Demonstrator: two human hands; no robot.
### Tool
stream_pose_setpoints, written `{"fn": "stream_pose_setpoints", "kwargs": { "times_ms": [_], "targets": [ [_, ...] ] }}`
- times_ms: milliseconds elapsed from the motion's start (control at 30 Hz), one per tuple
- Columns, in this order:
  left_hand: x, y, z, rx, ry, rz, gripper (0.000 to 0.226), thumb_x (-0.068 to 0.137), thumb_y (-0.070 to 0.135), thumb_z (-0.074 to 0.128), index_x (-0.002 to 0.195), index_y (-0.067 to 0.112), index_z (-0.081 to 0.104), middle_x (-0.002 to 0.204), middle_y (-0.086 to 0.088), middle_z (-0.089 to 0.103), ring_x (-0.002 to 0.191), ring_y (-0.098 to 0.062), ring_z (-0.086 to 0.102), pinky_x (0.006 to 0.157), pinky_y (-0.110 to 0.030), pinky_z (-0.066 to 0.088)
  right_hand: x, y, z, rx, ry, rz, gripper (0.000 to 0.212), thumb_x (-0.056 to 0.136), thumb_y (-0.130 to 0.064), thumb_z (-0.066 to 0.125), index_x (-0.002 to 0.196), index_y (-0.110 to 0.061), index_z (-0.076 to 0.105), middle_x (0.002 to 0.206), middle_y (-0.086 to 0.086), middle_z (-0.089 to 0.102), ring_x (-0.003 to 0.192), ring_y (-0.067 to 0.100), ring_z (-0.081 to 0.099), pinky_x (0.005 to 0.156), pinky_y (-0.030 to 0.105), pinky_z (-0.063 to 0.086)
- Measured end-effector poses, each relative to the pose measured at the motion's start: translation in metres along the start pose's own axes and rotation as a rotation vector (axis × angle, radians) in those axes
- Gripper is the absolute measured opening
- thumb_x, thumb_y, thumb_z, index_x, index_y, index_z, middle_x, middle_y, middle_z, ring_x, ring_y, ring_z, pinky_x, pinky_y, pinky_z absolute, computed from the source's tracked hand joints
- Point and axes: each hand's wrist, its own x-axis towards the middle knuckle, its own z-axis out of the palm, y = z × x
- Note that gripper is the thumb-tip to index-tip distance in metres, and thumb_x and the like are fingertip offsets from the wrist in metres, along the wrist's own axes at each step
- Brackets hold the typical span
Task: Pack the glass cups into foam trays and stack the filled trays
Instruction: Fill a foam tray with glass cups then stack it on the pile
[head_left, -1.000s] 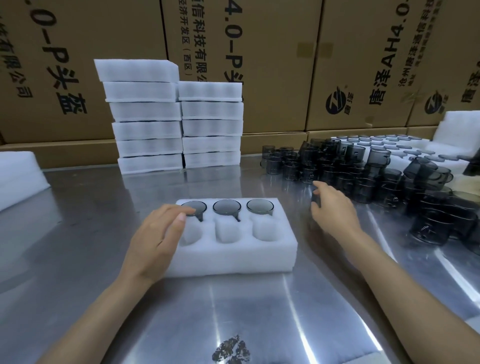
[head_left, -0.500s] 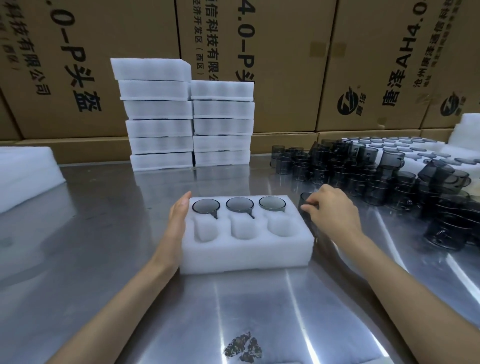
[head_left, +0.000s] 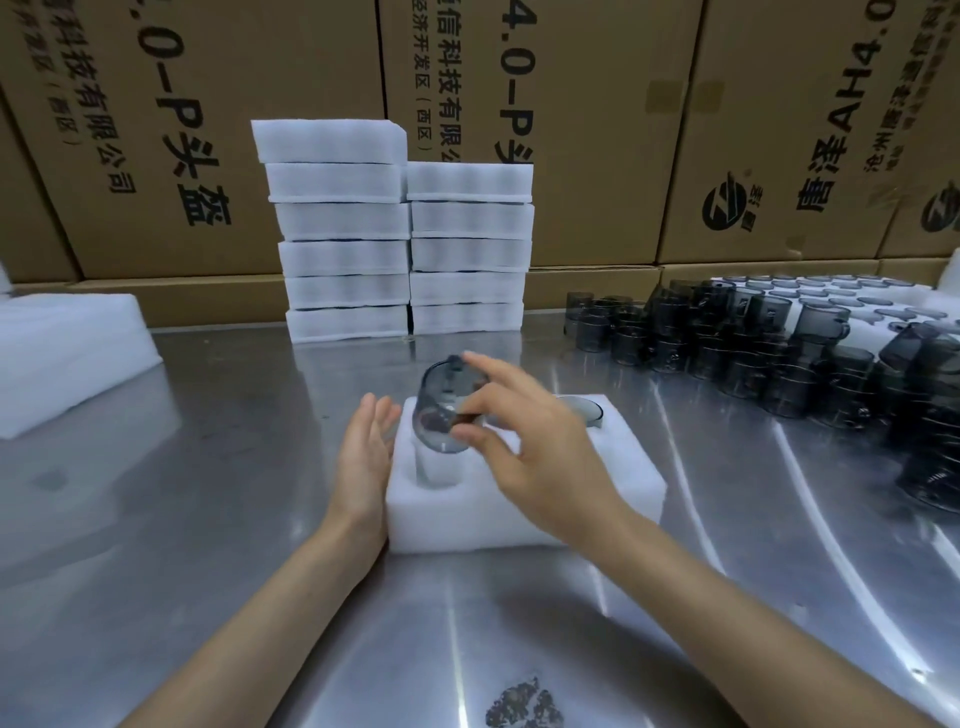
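A white foam tray (head_left: 519, 514) with two rows of round pockets lies on the steel table in front of me. My right hand (head_left: 530, 457) holds a smoky grey glass cup (head_left: 441, 410), tilted, just above the tray's near left pocket. My left hand (head_left: 363, 462) rests flat against the tray's left side, fingers apart, holding nothing. One cup rim (head_left: 584, 410) shows in the far right pocket; my right hand hides the other far pockets. Several loose grey cups (head_left: 753, 348) crowd the table at the right.
Two stacks of white foam trays (head_left: 400, 234) stand at the back centre before cardboard boxes (head_left: 571, 104). A foam pile (head_left: 67, 353) lies at the left edge. Foam trays filled with cups (head_left: 831, 296) sit far right. A dark stain (head_left: 524, 706) marks the near table.
My right hand picked a cup from beside the tray and carried it left over the near left pocket. My left hand stayed on the tray's left side.
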Motion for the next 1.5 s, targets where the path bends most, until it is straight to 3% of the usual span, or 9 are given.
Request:
{"fn": "stream_pose_setpoints", "kwargs": {
  "times_ms": [267, 367, 433, 733, 900, 967, 1133, 1267, 1500],
  "targets": [
    [0.001, -0.005, -0.006, 0.074, -0.007, 0.0, 0.058, 0.098, 0.046, 0.03, 0.144, 0.009, 0.036, 0.146, -0.007, 0.043, 0.133, -0.02, 0.042, 0.114, -0.037, 0.028, -0.009, -0.002, 0.008, -0.111, -0.234, 0.017, 0.003, 0.092, -0.018, 0.055, 0.093, -0.015, 0.055, 0.146, -0.014, 0.041, 0.12, 0.008, 0.05, 0.074, 0.035, 0.046],
    [-0.001, -0.005, -0.003, 0.132, 0.038, 0.042, 0.053, 0.1, 0.042, 0.031, 0.144, 0.013, 0.035, 0.144, 0.003, 0.042, 0.121, -0.009, 0.05, 0.091, -0.016, 0.039, -0.011, 0.001, 0.005, -0.093, -0.306, 0.031, 0.003, 0.093, -0.018, 0.053, 0.094, -0.015, 0.052, 0.146, -0.015, 0.04, 0.122, 0.009, 0.048, 0.081, 0.037, 0.045],
    [0.0, -0.006, -0.003, 0.085, 0.033, 0.026, 0.054, 0.099, 0.044, 0.032, 0.144, 0.014, 0.035, 0.143, 0.004, 0.042, 0.101, 0.002, 0.054, 0.076, -0.017, 0.042, -0.011, 0.003, 0.004, -0.075, -0.367, 0.067, 0.004, 0.095, -0.018, 0.051, 0.096, -0.015, 0.05, 0.146, -0.017, 0.039, 0.118, 0.01, 0.048, 0.086, 0.038, 0.043],
    [-0.005, -0.003, -0.004, 0.128, 0.006, 0.049, 0.053, 0.097, 0.045, 0.032, 0.14, 0.015, 0.041, 0.118, 0.01, 0.056, 0.09, 0.009, 0.056, 0.071, -0.019, 0.044, -0.008, 0.005, 0.001, -0.074, -0.505, 0.081, 0.023, 0.098, -0.021, 0.043, 0.086, -0.037, 0.031, 0.147, -0.032, 0.025, 0.084, -0.015, 0.041, 0.074, 0.031, 0.038],
    [-0.014, -0.002, -0.005, 0.11, -0.06, 0.076, 0.051, 0.081, 0.052, 0.043, 0.125, 0.027, 0.049, 0.127, 0.012, 0.05, 0.097, 0.011, 0.052, 0.091, -0.019, 0.034, -0.013, 0.004, -0.003, -0.067, -0.445, 0.075, 0.014, 0.098, -0.02, 0.046, 0.11, -0.026, 0.05, 0.153, -0.025, 0.019, 0.13, -0.014, 0.026, 0.093, 0.034, 0.042],
    [-0.019, 0.0, -0.009, 0.263, -0.084, 0.137, 0.039, 0.088, 0.048, 0.039, 0.121, 0.031, 0.05, 0.132, 0.015, 0.047, 0.103, 0.016, 0.049, 0.093, -0.012, 0.035, -0.016, 0.004, -0.006, -0.062, -0.428, 0.108, 0.034, 0.098, -0.03, 0.045, 0.131, -0.037, 0.042, 0.152, -0.03, 0.014, 0.134, -0.011, 0.022, 0.102, 0.025, 0.034],
    [-0.035, 0.014, -0.033, 0.739, -0.187, 0.442, 0.058, 0.086, 0.057, 0.042, 0.139, 0.033, 0.04, 0.145, 0.023, 0.039, 0.134, 0.009, 0.03, 0.109, -0.014, 0.022, -0.018, 0.002, -0.006, -0.112, -0.458, 0.167, 0.054, 0.101, -0.039, 0.034, 0.149, -0.039, 0.011, 0.153, -0.03, 0.004, 0.133, -0.021, 0.001, 0.103, 0.0, 0.002],
    [-0.045, 0.021, -0.039, 1.077, -0.267, 0.768, 0.049, 0.092, 0.042, 0.034, 0.134, 0.022, 0.051, 0.138, 0.014, 0.051, 0.131, -0.004, 0.043, 0.111, -0.025, 0.026, -0.019, 0.001, -0.002, -0.218, -0.483, 0.139, 0.054, 0.101, -0.039, 0.03, 0.151, -0.031, 0.01, 0.156, -0.022, 0.004, 0.139, -0.011, 0.001, 0.111, 0.014, 0.007],
    [-0.05, 0.015, -0.03, 1.315, -0.291, 0.847, 0.038, 0.086, 0.037, 0.045, 0.105, 0.02, 0.073, 0.113, 0.014, 0.066, 0.113, -0.01, 0.061, 0.097, -0.029, 0.044, -0.02, -0.001, 0.005, -0.425, -0.557, 0.035, 0.051, 0.101, -0.037, 0.028, 0.148, -0.02, 0.027, 0.157, -0.004, 0.021, 0.143, 0.008, 0.018, 0.116, 0.028, 0.017]
  ]
}}
